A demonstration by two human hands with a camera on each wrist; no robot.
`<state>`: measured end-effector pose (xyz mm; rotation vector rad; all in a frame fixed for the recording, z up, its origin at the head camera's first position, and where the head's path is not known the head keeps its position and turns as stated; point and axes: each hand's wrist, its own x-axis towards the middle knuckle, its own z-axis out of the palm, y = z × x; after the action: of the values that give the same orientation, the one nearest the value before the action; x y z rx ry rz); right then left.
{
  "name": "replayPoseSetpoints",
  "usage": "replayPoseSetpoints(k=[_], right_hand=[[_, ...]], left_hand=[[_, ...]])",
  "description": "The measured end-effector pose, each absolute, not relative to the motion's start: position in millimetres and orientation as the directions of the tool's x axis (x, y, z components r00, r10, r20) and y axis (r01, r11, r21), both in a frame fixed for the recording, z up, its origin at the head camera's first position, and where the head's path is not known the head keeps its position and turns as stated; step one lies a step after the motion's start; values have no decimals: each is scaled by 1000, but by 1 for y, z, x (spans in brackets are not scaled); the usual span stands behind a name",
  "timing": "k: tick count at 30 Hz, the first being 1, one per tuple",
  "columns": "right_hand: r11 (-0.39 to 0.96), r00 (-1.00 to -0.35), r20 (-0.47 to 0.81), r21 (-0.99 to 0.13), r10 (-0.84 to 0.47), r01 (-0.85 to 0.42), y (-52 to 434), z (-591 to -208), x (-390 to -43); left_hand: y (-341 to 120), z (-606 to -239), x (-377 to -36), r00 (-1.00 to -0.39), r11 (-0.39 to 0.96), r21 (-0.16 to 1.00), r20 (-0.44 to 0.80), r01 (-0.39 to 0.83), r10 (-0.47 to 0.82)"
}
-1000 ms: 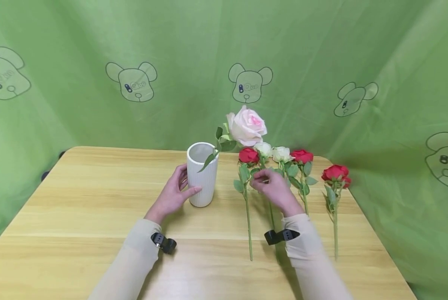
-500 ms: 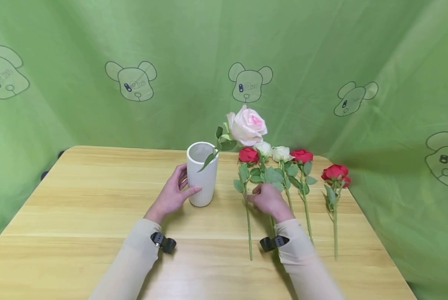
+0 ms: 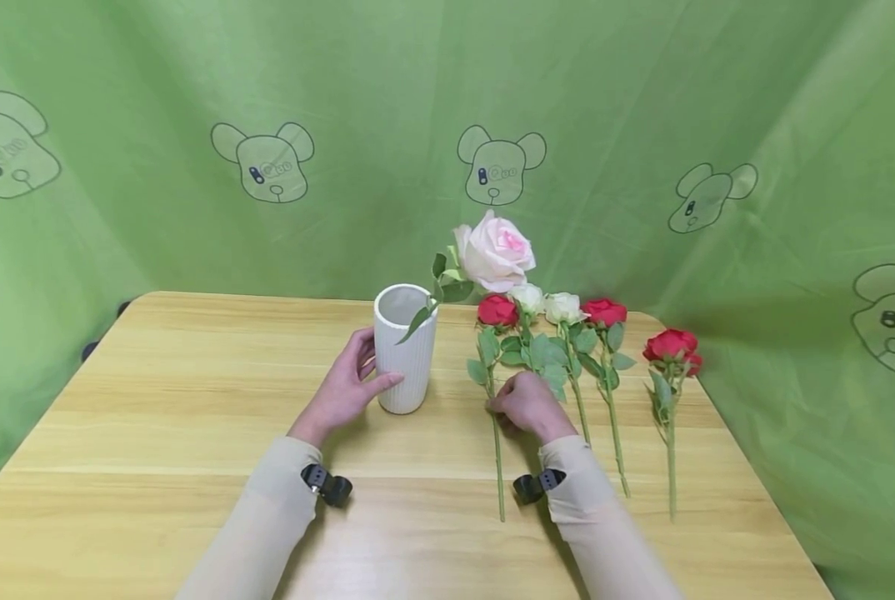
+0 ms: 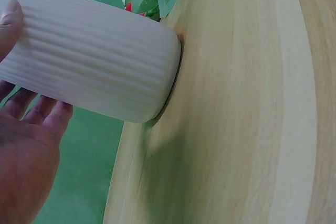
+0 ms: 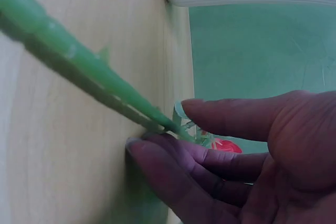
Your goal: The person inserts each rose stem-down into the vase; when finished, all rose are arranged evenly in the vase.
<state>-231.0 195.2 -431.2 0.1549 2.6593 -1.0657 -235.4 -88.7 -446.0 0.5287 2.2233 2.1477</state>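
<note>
Red rose (image 3: 497,310): a crimson bloom on a long, thin green stem with small thorns and a few leaves, lying flat on the wooden table (image 3: 192,392); its stem passes just under the fingertips (image 5: 157,150) of the right hand (image 3: 526,406), the bloom beyond them and the cut end back beside the wrist. White ribbed vase (image 3: 403,348): an upright cylinder, standing just beyond the fingers of the left hand (image 3: 345,388); it contains one pale pink rose (image 3: 494,251) whose stem leans out over the rim toward the right hand. Left hand: palm against the vase's side, thumb and fingers curved round its wall. Right hand: knuckles up, low on the table, fingers and thumb closing together on the red rose's stem, which still lies on the wood. Beyond its knuckles lie two white roses (image 3: 545,305) and further red ones (image 3: 671,345).
</note>
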Motion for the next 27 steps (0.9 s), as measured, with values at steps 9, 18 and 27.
replayPoseSetpoints(k=[9,18,27], right_hand=[[664,-951,-309,-715,-16,221,195,-437,-234],[659,-941,-337,-713,-24,238,196,-437,-235],[642,-950,-310,-735,-30,220,198,-428,-231]], left_hand=[[-89,-445,-236,-942,11,970,233,242,244],[-89,-446,-236,-938,0,969,238,246,252],[-88,-445,-235,-938,2,967,246,255,245]])
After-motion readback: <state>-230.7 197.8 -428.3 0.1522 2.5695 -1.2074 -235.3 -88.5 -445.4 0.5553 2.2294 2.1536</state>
